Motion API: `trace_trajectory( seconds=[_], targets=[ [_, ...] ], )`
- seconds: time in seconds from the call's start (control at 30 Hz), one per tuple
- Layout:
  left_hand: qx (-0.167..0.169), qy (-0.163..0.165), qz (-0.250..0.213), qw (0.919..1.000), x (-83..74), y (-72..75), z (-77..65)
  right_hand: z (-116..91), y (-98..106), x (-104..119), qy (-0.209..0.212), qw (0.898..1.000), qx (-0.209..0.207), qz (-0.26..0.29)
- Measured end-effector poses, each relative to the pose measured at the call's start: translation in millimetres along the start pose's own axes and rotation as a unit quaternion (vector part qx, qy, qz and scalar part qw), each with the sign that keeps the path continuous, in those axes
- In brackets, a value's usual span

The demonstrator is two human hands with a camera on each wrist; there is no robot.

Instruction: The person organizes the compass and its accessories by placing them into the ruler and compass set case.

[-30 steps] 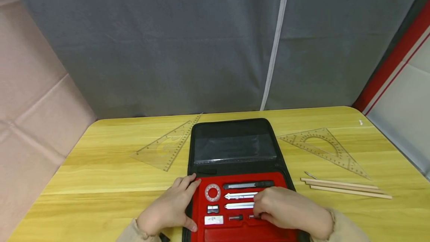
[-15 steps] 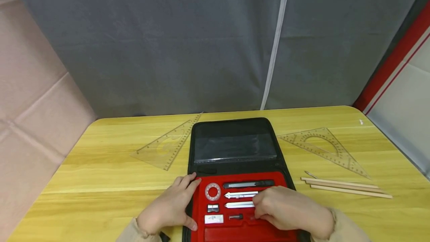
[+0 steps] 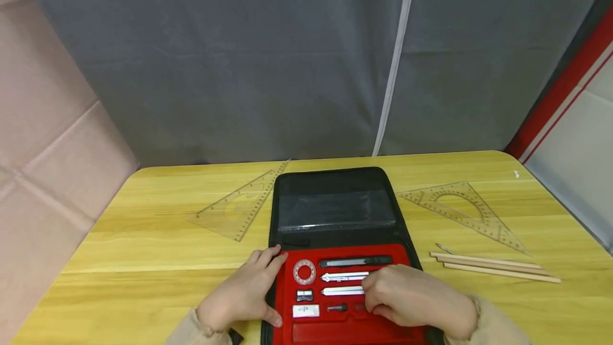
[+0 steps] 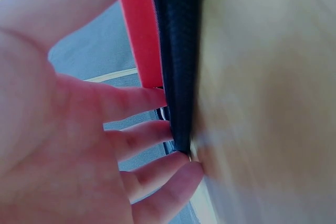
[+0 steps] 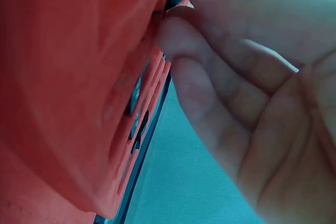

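An open black zip case (image 3: 335, 236) holds a red moulded tray (image 3: 354, 329) of drawing tools. My left hand (image 3: 249, 292) rests along the tray's left edge, fingers extended; in the left wrist view the fingertips (image 4: 157, 129) touch the black rim. My right hand (image 3: 397, 294) reaches over the tray's right side, fingers curled down in a pinch at a small slot (image 3: 360, 307), mostly hiding the small metal-tipped piece there. A similar dark piece (image 3: 337, 307) lies in the slot to its left. In the right wrist view the fingertips (image 5: 178, 32) press close to the red tray.
The tray also holds a round protractor (image 3: 304, 272), cutter knife (image 3: 355, 262), two white compasses (image 3: 344, 291), sharpener (image 3: 304, 295) and eraser (image 3: 305, 311). Clear set squares (image 3: 239, 206) lie either side. Wooden pencils (image 3: 493, 267) and a small metal piece (image 3: 444, 249) lie at right.
The small metal tip that showed beside my right fingertips has gone from sight, and its slot now shows red. The left hand stays put.
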State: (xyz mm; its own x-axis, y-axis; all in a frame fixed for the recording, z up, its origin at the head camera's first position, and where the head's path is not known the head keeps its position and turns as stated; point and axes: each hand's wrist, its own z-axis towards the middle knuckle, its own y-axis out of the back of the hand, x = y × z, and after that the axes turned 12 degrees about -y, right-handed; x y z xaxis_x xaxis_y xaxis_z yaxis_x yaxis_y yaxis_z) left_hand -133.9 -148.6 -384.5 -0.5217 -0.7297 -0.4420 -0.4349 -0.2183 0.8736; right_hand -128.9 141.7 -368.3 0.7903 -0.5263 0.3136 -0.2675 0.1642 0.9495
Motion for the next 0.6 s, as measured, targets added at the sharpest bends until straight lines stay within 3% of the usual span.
trace_trajectory(
  seconds=[0.47, 0.6],
  targets=[
    [-0.001, -0.006, 0.005, 1.0, -0.2, 0.8, -1.1, 0.4, 0.1, 2.7, -0.038, 0.999, 0.019, -0.018],
    [0.0, -0.006, 0.004, 1.0, 0.0, 0.9, -0.8, 0.8, -0.6, -0.6, -0.019, 1.0, -0.01, -0.02]
  ],
)
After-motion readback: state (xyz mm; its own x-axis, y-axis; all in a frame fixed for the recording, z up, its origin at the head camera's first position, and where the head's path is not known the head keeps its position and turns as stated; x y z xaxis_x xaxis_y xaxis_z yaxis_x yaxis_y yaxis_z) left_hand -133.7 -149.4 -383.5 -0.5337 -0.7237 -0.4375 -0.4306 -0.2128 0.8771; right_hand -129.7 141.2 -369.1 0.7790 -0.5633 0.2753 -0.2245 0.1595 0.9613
